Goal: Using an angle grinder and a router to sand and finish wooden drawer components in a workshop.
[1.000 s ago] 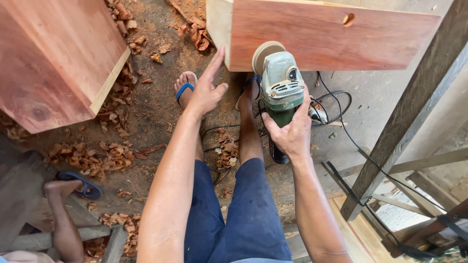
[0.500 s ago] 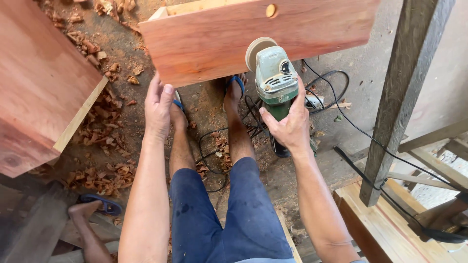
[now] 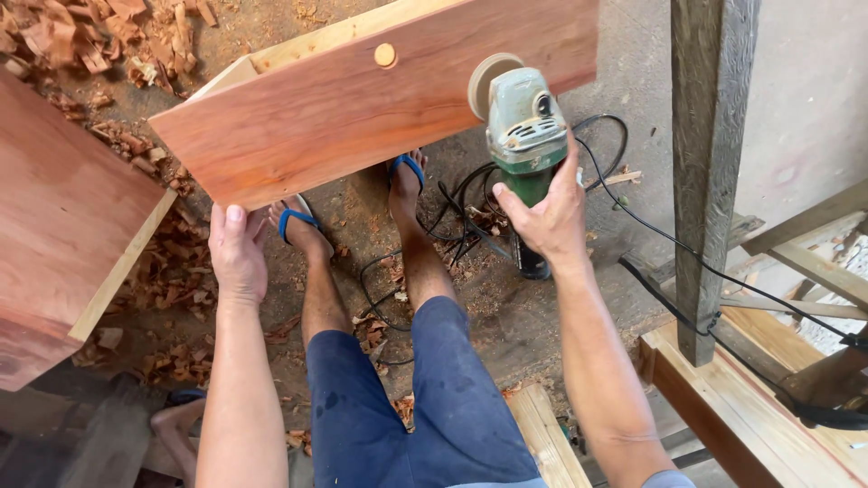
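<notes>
Two hands: both busy.
Right hand (image 3: 541,215): wrapped around green angle grinder (image 3: 522,126), disc against reddish board (image 3: 380,99).
Left hand (image 3: 237,255): fingers loosely extended, steadying board's lower corner.
Progress: board face looks smooth; sanding near its right end.

Daylit dirt floor (image 3: 506,316) strewn with wood shavings (image 3: 99,36), a weathered post (image 3: 710,163) standing beside pale planks (image 3: 750,416).

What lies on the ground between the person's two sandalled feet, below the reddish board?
In the head view, only dusty ground with some sawdust lies between the left foot and right foot; the black cable coils beside the right foot.
</notes>
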